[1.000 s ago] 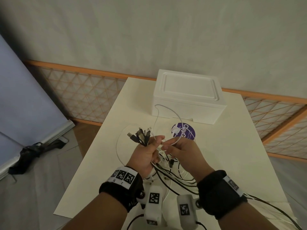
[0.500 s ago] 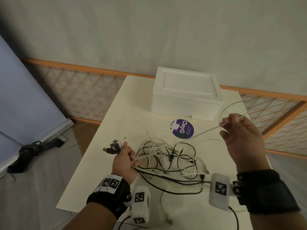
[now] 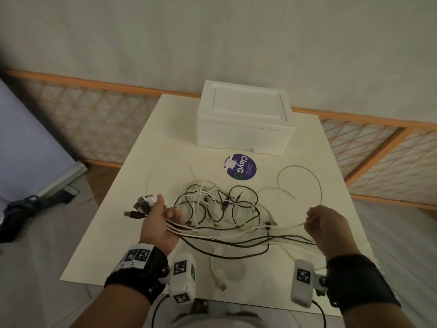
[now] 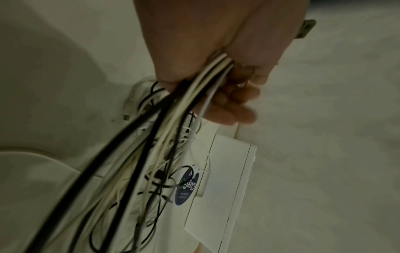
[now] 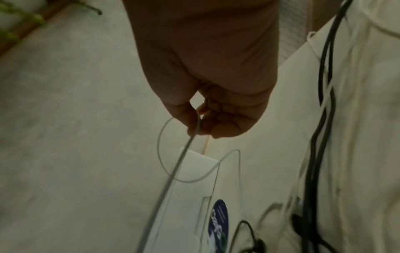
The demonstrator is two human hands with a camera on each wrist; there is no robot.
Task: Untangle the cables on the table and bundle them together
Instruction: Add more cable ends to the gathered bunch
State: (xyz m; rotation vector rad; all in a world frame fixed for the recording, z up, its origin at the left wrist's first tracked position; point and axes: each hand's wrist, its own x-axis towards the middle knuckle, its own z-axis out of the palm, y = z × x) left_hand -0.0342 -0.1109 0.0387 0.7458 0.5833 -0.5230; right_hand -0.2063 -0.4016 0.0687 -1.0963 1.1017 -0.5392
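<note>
Left hand [image 3: 159,223], lower left of frame: grip clamped on bundled cable ends [image 3: 141,204], plugs fanning out past the thumb. Right hand [image 3: 327,229], lower right: grip pinched on one thin white cable [image 3: 298,172], looping up toward right centre. Between the hands, black and white tangle [image 3: 220,207] on tabletop [image 3: 331,185]. Beyond it, sticker [image 3: 240,166]; foam box [image 3: 244,119] at upper centre.
</note>
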